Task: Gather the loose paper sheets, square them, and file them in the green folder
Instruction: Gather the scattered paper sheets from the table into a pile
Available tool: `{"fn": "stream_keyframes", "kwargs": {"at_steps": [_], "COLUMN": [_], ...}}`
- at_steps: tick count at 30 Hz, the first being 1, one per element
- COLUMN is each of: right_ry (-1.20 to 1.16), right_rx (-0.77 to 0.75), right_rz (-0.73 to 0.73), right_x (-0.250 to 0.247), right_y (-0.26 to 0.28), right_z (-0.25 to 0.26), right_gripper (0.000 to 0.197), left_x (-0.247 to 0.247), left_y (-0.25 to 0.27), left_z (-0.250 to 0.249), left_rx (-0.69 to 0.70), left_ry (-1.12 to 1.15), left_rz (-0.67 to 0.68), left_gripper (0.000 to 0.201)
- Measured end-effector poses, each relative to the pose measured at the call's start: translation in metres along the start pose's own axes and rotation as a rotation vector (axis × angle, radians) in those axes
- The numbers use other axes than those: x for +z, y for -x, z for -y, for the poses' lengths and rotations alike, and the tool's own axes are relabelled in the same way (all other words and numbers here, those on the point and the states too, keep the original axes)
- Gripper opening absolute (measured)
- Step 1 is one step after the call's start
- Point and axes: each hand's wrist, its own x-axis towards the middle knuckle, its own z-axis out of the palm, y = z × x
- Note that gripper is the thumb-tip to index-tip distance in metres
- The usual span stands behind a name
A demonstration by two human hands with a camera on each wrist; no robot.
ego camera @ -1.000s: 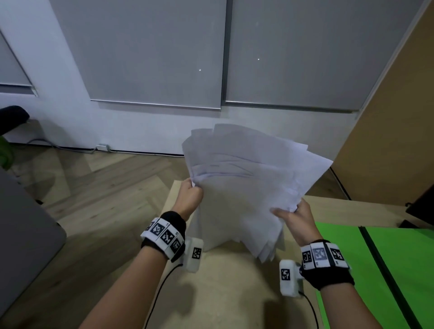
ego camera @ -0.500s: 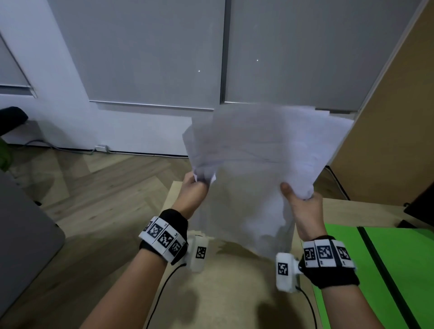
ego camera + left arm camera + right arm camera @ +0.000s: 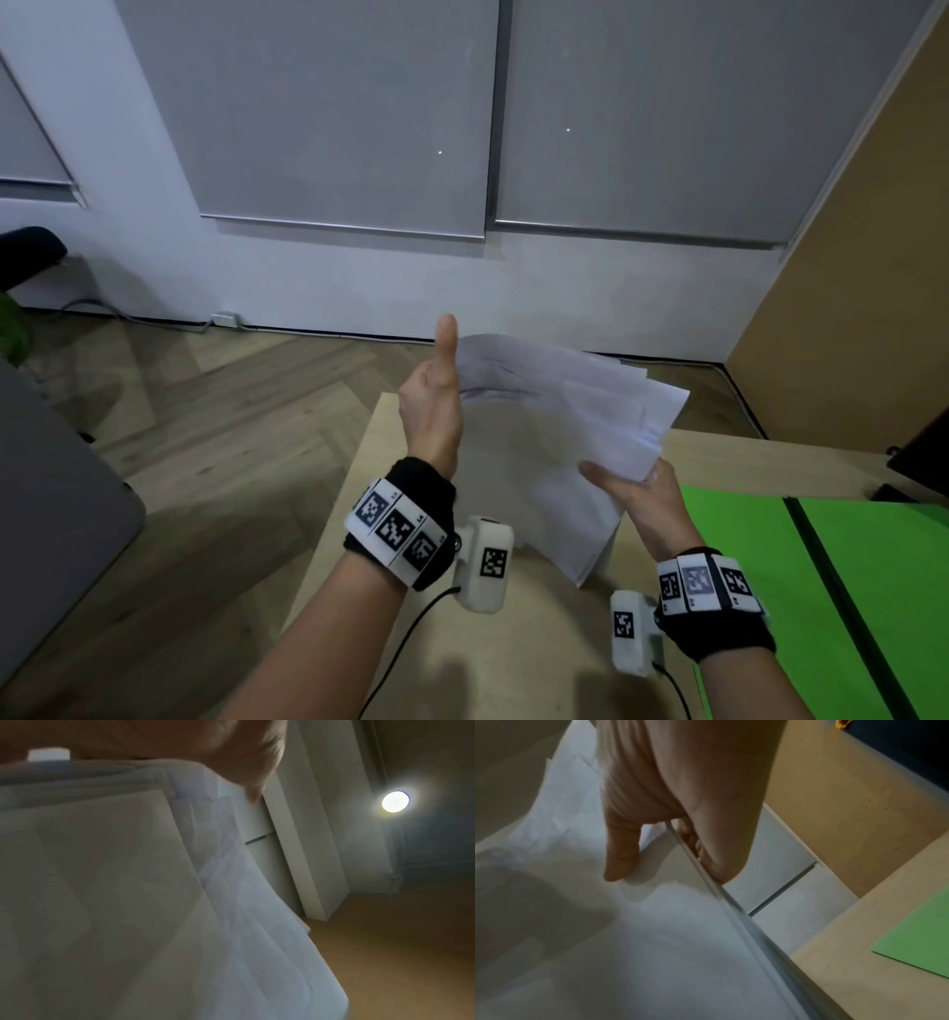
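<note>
Two bare hands hold a loose stack of white paper sheets (image 3: 560, 437) in the air above the far left corner of a light wooden table (image 3: 513, 658). Right hand (image 3: 642, 501) pinches the stack at its right edge, thumb lying on the near face and the other fingers curled round behind; the right wrist view shows the thumb (image 3: 621, 860) pressed onto the top sheet and the sheet edges running between it and the fingers. Left hand (image 3: 434, 406) stands flat and upright against the left edge of the stack, thumb pointing up, fingers straight and hidden behind the paper, so it presses on the sheets without clasping them. From the left wrist view the sheets (image 3: 154, 902) show fanned and uneven, their corners not lined up, with a fingertip (image 3: 253, 787) at the top edge. Lower corners of the stack hang just above the tabletop. Green folder (image 3: 847, 591) lies open and flat along the right side of the table, beside the right wrist, a dark spine (image 3: 821, 565) running down its middle, apart from the paper.
</note>
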Motion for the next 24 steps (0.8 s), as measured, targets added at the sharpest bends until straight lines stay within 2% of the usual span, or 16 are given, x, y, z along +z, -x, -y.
{"fn": "stream_keyframes", "kwargs": {"at_steps": [2, 3, 5, 6, 10, 12, 14, 17, 19, 22, 24], "right_ry": [-0.015, -0.013, -0.002, 0.017, 0.007, -0.058, -0.123, -0.091, -0.097, -0.113, -0.123], "right_rx": [0.023, 0.037, 0.04, 0.032, -0.023, -0.057, -0.07, -0.036, -0.024, -0.053, -0.087], "right_rz": [0.047, 0.058, 0.03, -0.018, -0.201, -0.177, -0.123, -0.112, -0.164, -0.218, -0.229], "right_x": [-0.006, -0.008, -0.007, -0.005, 0.005, 0.007, 0.01, 0.016, 0.02, 0.023, 0.025], "right_y": [0.003, 0.005, 0.007, 0.006, 0.002, 0.003, 0.007, 0.014, 0.017, 0.018, 0.018], "right_z": [-0.003, -0.004, -0.008, -0.008, 0.003, 0.015, 0.024, 0.016, 0.01, 0.013, 0.021], "right_gripper": [0.047, 0.052, 0.035, 0.023, 0.01, 0.004, 0.015, 0.041, 0.043, 0.069, 0.073], "left_x": [0.004, 0.004, 0.005, 0.005, 0.004, 0.001, -0.001, -0.002, -0.002, -0.002, -0.003], "left_y": [-0.005, -0.006, -0.005, -0.004, 0.014, 0.019, 0.02, 0.017, 0.017, 0.014, 0.01], "left_z": [0.002, 0.005, 0.011, 0.014, 0.011, 0.008, 0.009, 0.02, 0.028, 0.034, 0.034], "left_rx": [-0.026, -0.025, -0.012, 0.014, 0.216, 0.321, 0.379, 0.285, 0.219, 0.207, 0.203], "left_ry": [-0.072, -0.125, -0.172, -0.155, -0.034, -0.011, -0.038, -0.073, -0.081, -0.076, -0.036], "left_rz": [-0.062, -0.081, -0.082, -0.061, 0.089, 0.095, 0.014, -0.08, -0.106, -0.137, -0.15], "left_gripper": [0.078, 0.061, 0.029, 0.021, 0.024, 0.029, 0.038, 0.042, 0.044, 0.038, 0.034]}}
